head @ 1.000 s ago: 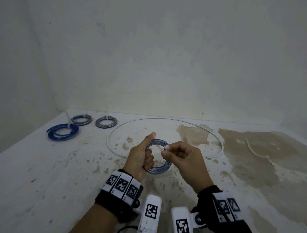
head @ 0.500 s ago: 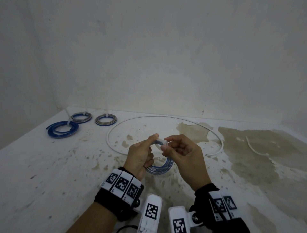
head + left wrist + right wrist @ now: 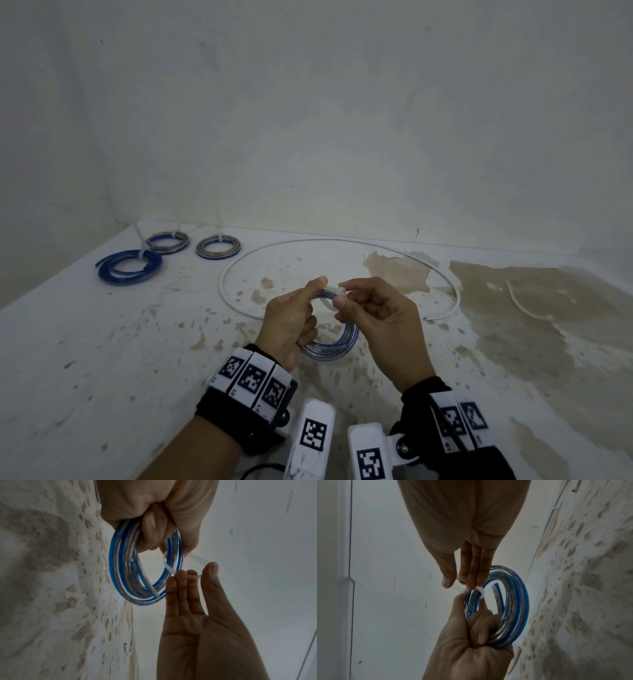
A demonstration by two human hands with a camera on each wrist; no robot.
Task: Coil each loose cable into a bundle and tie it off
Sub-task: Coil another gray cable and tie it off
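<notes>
- Over the stained white floor (image 3: 102, 359), our left hand (image 3: 291, 325) grips the blue coil (image 3: 337, 349).
- Our right hand (image 3: 380, 318) pinches what looks like a white tie (image 3: 197, 559).

We see a white, stained surface (image 3: 102, 359) that meets the wall at the back, speckled with small brown flecks and carrying a large brownish patch on its right side. At its far left lie three tied cable coils: a blue coil (image 3: 130, 271) nearest us, a grey-and-blue coil (image 3: 167, 242) just behind it, and another grey-and-blue coil (image 3: 218, 247) to the right of that. A long white cable (image 3: 342, 241) lies in one wide open loop across the middle. On the brown patch at the right lies a short white strip (image 3: 524, 306), apart from the loop.
</notes>
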